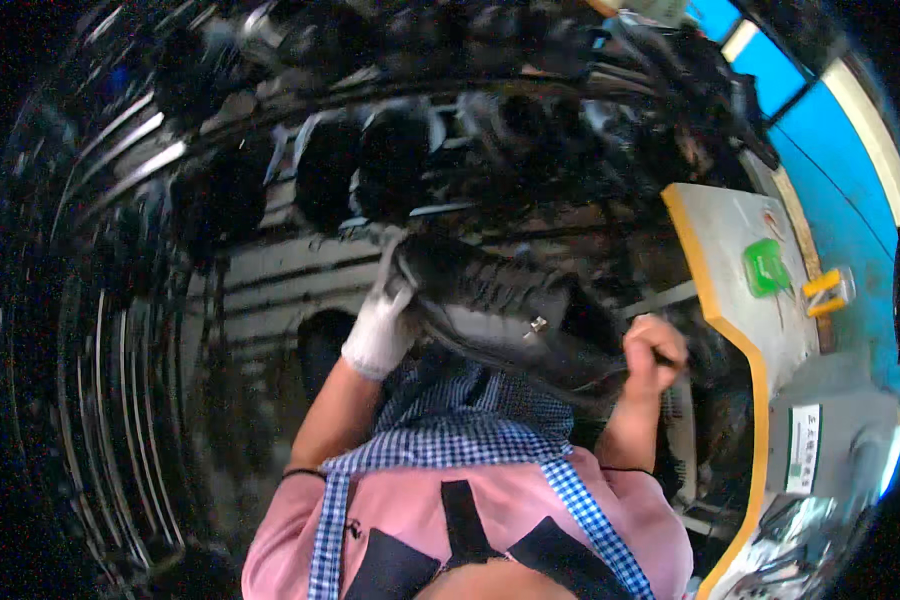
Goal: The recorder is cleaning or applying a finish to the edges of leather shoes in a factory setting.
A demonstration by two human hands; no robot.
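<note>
A black lace-up shoe (490,318) lies across in front of my body, its toe to the left and its heel to the right. My left hand (381,325), in a white glove, is closed around the toe end. A small shiny metal-looking piece (537,326) shows on the shoe's near side; what it is cannot be made out. Bare and curled, my right hand (654,348) is by the heel end. Whatever its fingers hold, if anything, is hidden.
Dark racks with several black shoes (400,160) stretch along the far side. At right stands a yellow-edged worktable (705,250) bearing a green container (766,267) and a yellow item (828,291). A grey machine box (836,420) sits farther down the same side.
</note>
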